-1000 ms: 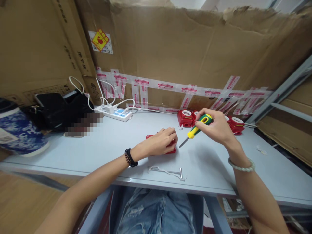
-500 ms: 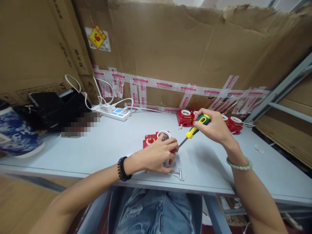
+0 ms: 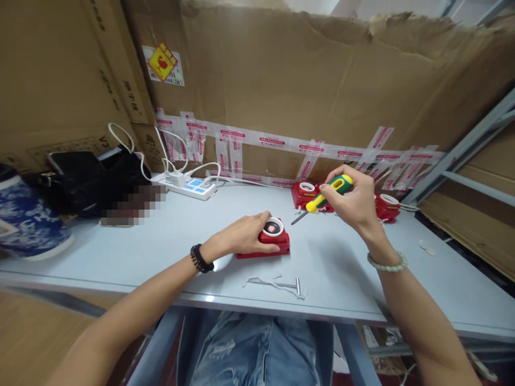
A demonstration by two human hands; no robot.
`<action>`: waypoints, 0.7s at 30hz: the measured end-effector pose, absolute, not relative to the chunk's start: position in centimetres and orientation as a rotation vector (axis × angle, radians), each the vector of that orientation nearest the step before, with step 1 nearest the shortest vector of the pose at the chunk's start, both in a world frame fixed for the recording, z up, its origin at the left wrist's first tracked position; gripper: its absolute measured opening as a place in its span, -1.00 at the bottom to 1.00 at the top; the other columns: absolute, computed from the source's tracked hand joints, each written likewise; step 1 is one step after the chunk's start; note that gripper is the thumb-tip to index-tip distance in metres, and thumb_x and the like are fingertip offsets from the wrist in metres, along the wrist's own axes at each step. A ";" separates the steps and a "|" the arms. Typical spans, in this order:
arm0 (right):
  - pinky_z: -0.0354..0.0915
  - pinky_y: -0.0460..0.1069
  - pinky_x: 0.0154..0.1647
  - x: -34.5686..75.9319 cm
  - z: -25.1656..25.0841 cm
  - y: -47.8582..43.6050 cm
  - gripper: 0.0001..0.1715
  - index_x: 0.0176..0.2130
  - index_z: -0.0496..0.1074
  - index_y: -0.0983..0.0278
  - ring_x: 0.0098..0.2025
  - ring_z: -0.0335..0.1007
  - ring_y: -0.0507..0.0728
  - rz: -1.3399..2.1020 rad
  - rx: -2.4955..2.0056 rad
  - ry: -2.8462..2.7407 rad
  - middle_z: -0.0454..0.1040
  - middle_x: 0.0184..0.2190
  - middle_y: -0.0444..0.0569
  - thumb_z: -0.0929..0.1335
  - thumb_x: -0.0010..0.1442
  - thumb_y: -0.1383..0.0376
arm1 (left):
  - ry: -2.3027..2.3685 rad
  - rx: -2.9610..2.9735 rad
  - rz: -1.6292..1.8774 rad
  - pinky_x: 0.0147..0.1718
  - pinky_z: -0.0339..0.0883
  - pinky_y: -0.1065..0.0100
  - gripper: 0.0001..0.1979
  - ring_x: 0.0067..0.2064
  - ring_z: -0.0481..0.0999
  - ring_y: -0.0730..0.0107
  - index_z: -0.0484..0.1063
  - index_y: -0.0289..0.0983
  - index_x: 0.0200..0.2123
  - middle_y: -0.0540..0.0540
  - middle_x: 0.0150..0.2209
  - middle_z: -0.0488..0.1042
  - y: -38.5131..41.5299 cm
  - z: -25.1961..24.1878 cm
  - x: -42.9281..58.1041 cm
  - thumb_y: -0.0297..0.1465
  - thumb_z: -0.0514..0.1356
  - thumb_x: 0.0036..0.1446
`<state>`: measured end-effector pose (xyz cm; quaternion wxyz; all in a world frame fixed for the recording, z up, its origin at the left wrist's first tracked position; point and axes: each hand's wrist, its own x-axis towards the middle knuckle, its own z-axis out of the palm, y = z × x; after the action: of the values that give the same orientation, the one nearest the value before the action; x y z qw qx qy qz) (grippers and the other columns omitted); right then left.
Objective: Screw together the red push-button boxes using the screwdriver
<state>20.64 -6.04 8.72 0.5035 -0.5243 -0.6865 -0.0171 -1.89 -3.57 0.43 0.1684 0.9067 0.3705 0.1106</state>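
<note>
My left hand [image 3: 246,234] grips a red box-shaped device [image 3: 285,244] from its left side, thumb along the front and fingers over the top. The device has a white ring around a dark round face [image 3: 272,227] and rests on the table. In my right hand [image 3: 356,198] is a screwdriver [image 3: 322,199] with a yellow and green handle. Its tip points down and left, just above and right of the device, not touching it. Nearer the table edge lie a metal T-shaped bar [image 3: 296,286] with a white string and a small screw [image 3: 277,276].
Several more red devices [image 3: 304,195] stand along the cardboard at the back right. A white power strip [image 3: 193,187] with cables, a black bag [image 3: 88,182] and a blue patterned container [image 3: 30,220] occupy the left. A metal rack [image 3: 462,142] borders the right.
My left hand has drawn back from the device's right front and now holds its left side. The screwdriver tip has moved up, away from the device. The T-shaped bar is uncovered.
</note>
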 end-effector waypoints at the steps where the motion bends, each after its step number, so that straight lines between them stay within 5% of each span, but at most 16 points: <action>1: 0.11 -0.09 -0.55 20.2 8.7 -5.7 -0.91 -0.53 0.28 0.24 -0.58 0.11 -0.02 -0.046 -1.252 -1.673 0.24 -0.65 -0.21 0.33 -0.12 0.30 | 1.017 2.570 0.316 -0.39 0.16 0.33 -0.40 -0.30 0.43 0.19 0.17 -0.24 -0.15 -0.16 -0.22 0.44 -3.5 0.5 -1.9 0.13 0.10 -0.03; 21: 0.04 -0.08 -0.53 18.3 7.8 -4.4 -0.88 -0.53 0.25 0.23 -0.60 0.12 0.01 -0.269 -1.497 -1.789 0.29 -0.66 -0.19 0.30 -0.12 0.24 | 0.895 2.516 0.328 -0.37 0.16 0.35 -0.43 -0.28 0.38 0.22 0.14 -0.21 -0.20 -0.09 -0.24 0.38 -3.5 0.5 -1.7 0.04 0.22 -0.11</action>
<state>18.27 -4.40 7.78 0.3863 -0.5880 -0.7027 -0.1058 -1.69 -3.47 0.51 0.2234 0.9115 0.3243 0.1189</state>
